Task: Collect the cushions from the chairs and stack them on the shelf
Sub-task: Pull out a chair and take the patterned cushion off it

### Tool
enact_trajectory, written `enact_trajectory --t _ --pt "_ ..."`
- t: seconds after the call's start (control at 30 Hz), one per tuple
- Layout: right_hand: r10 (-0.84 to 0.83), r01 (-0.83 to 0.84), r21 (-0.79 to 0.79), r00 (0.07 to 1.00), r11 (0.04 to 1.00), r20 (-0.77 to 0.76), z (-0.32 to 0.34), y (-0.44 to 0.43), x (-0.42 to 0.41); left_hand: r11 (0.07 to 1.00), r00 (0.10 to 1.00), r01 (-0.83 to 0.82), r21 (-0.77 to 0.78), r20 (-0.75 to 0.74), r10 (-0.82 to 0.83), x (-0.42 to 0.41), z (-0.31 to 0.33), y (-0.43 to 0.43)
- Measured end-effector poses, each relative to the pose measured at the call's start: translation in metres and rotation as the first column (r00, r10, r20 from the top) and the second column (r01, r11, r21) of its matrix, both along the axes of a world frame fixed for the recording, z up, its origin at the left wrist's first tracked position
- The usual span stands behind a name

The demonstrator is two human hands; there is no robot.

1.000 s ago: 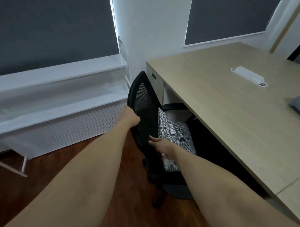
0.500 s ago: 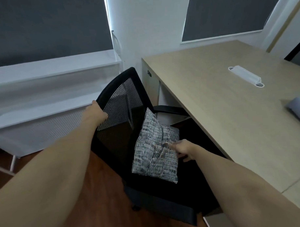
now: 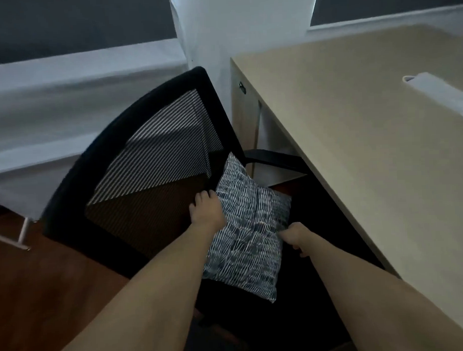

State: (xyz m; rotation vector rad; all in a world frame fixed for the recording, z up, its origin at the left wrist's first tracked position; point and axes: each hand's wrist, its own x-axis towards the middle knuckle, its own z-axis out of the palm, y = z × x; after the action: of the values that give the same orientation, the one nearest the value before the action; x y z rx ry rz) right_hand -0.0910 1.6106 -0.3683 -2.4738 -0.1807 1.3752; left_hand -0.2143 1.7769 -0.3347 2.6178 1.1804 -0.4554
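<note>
Pinching cushion (image 3: pixel 249 237) at its R edge w/ right hand (image 3: pixel 295 236): thumb on top, other fingers curled under, closed tight on fabric. Laying left hand (image 3: pixel 206 211) along cushion's L edge, between cushion and mesh backrest (image 3: pixel 156 151); fingers close together, tips bent down; can't tell if gripping or only touching. Reaching in w/ both bare forearms from bottom of view.

Re cushion: blk/wht dashed print, roughly square, tilted over seat of black chair (image 3: pixel 98 164), one corner up near backrest frame, opposite corner low toward seat front. Can't tell if lifted clear of seat or resting on it.

Re chair: black frame, see-through mesh back, turned at an angle, R armrest (image 3: pixel 271 158) tucked just under desk edge.

Re surroundings: light wood desk (image 3: pixel 369 157) at R, small round lock (image 3: pixel 241 87) on its side panel, white cable cover (image 3: pixel 437 92) on top near R edge of view. White shelf (image 3: pixel 77 75) along wall at L behind chair, blurred, well apart from cushion. Dark blinds above shelf and desk. Reddish-brown wood floor (image 3: pixel 45 287) at lower L.
</note>
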Motion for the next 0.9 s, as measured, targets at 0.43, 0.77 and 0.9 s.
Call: enact_trajectory --t 0.43,0.77,0.9 --pt "-0.423 0.42 0.059 0.904 0.905 0.055 -0.193 0.046 0.005 0.857 0.983 0.118 0.501 0.061 -0.171 0.044 -0.16 0.0" --pt "-0.312 0.3 0.086 0.918 0.95 0.244 -0.131 0.029 0.011 0.921 0.964 0.2 0.333 0.102 -0.246 0.043 -0.092 0.001" --pt "-0.278 0.265 0.089 0.935 0.96 0.218 -0.068 0.024 0.007 0.923 0.963 0.177 0.342 0.132 -0.234 0.032 -0.033 -0.002"
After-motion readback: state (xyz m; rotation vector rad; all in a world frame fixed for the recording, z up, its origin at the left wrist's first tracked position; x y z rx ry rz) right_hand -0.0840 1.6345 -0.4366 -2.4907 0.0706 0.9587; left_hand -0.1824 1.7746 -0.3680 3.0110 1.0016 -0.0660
